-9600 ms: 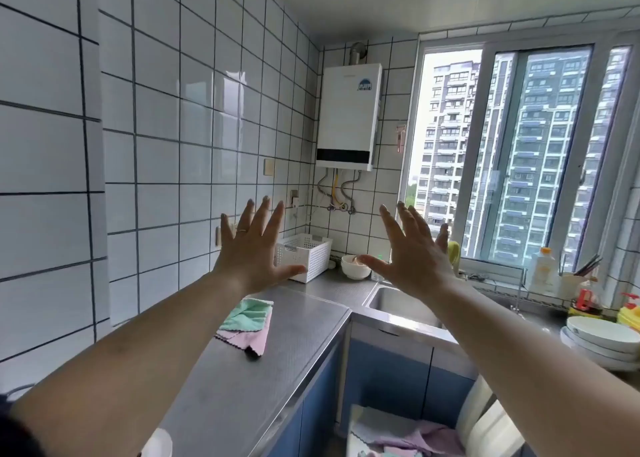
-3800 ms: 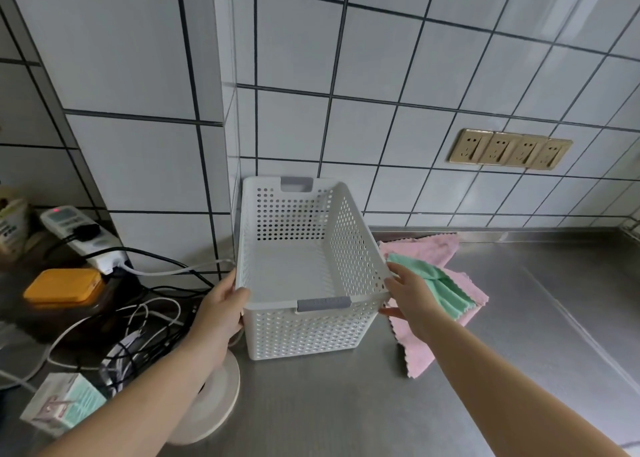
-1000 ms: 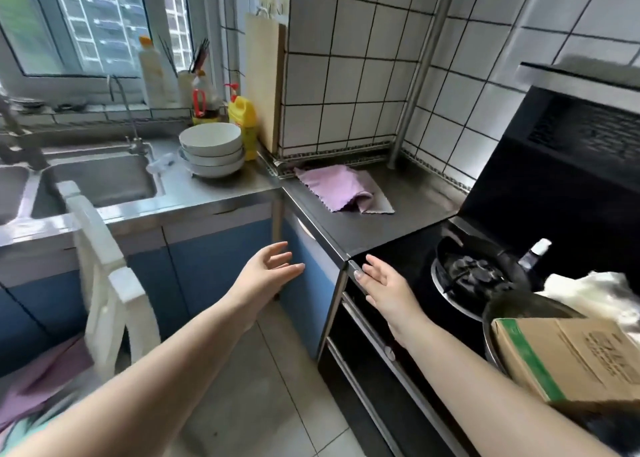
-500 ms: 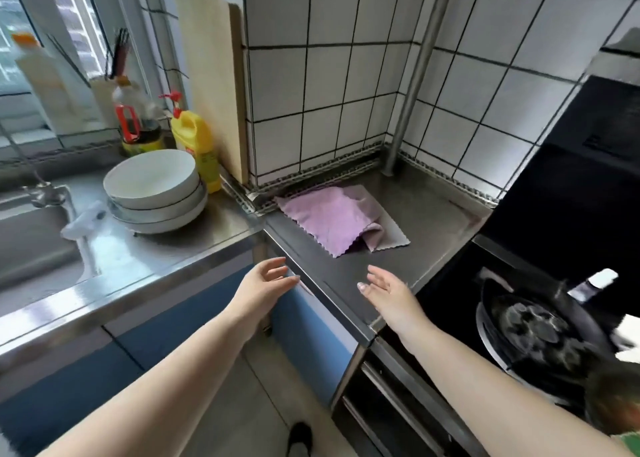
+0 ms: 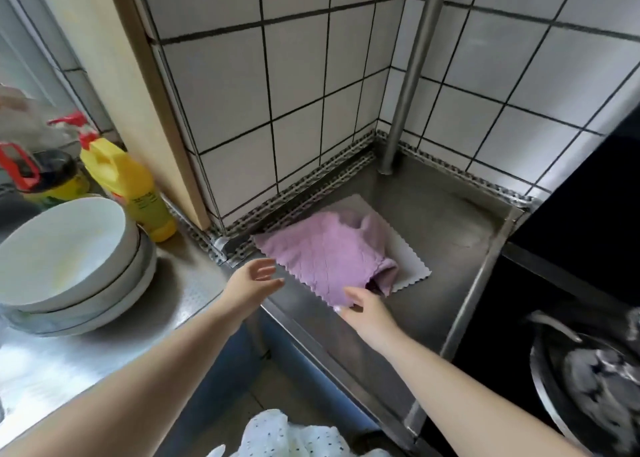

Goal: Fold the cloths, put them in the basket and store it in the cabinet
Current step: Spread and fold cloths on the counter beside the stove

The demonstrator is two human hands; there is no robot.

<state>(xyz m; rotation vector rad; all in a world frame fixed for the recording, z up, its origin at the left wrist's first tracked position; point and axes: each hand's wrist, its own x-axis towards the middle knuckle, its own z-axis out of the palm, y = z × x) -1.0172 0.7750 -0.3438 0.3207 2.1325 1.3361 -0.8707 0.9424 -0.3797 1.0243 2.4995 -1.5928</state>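
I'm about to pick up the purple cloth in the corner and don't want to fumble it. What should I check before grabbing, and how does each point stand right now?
1. Both hands free: ok. Left hand and right hand are open and hold nothing.
2. Purple cloth within reach: ok. The right fingertips are at its near edge.
3. Cloth lying flat: not ok. Its right side is bunched up.
4. Only one cloth: not ok. A white cloth lies beneath it.
5. Counter around it free of clutter: ok.
6. Basket ready nearby: cannot tell; none is in view.
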